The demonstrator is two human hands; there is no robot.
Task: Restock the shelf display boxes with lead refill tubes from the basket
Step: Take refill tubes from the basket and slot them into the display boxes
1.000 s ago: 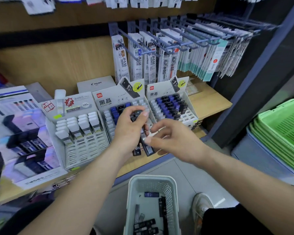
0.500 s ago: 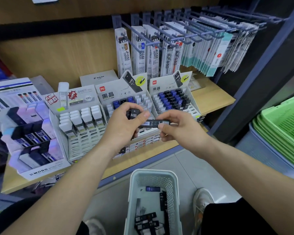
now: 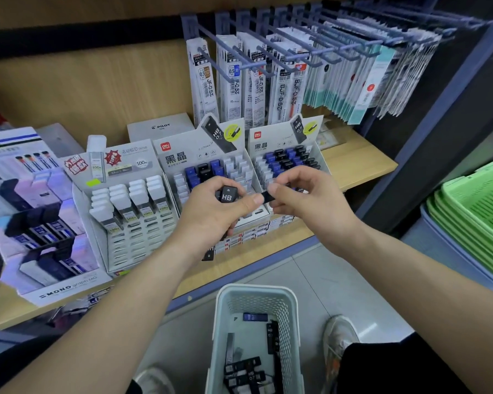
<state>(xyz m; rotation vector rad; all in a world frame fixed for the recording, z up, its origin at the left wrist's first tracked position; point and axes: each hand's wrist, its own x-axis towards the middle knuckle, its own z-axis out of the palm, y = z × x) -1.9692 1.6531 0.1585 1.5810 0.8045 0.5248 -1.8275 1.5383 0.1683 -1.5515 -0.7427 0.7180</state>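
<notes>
Holding a bundle of black lead refill tubes [image 3: 228,194] in my left hand [image 3: 211,217], I have my fingers curled round them and my thumb laid across the top. The HB cap of one tube faces up at me. My right hand [image 3: 305,197] pinches a single black tube [image 3: 268,197] by one end, thumb on the near side and fingertips behind. Its other end is hidden behind my left thumb, so I cannot tell whether it is clear of the bundle.

Both hands hover just in front of the middle Deli display box [image 3: 182,157], over its lower rows. Several slots there look unfilled, while blue and black caps stand further back. A second Deli box [image 3: 268,143] stands hard against the middle box on its right. The pale basket [image 3: 256,292] sits on the floor below and in front of the middle box, with more loose black tubes [image 3: 244,368] and a blue one [image 3: 255,317] lying in its bottom.

I judge these tubes to be light, stiff plastic cases with smooth flat sides, so they are likely to slip if I only pinch the edges. The leads inside are probably brittle, so a drop to the floor could spoil one. The best hold looks to be on the two broad faces near the cap end, which leaves the plain end free to go into a slot. I think the bundle is the weaker grip, because easing my left fingers to release one tube could let the others slide out.
</notes>
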